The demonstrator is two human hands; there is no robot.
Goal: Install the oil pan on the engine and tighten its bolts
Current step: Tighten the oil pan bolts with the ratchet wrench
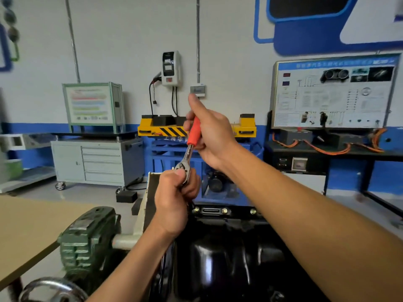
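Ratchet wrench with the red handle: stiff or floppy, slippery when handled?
Likely rigid: the ratchet wrench runs straight between right hand and left hand. Its red grip probably resists slipping; the polished shank may be slicker.

Chrome ratchet wrench [188, 152] with red plastic handle: head mostly buried in curled fingers of left hand [175, 192]; socket and bolt under it hidden. Upper handle covered by right hand [210, 134]. Glossy black stamped-steel oil pan [218, 258]: cut off by bottom edge, sides covered by both forearms. Steel handwheel [50, 282] cut by bottom edge. Lettering on white wiring-diagram board [333, 92] and green-framed display panel [89, 103] blurred, unreadable. Brown tabletop [26, 232] runs out past left edge.
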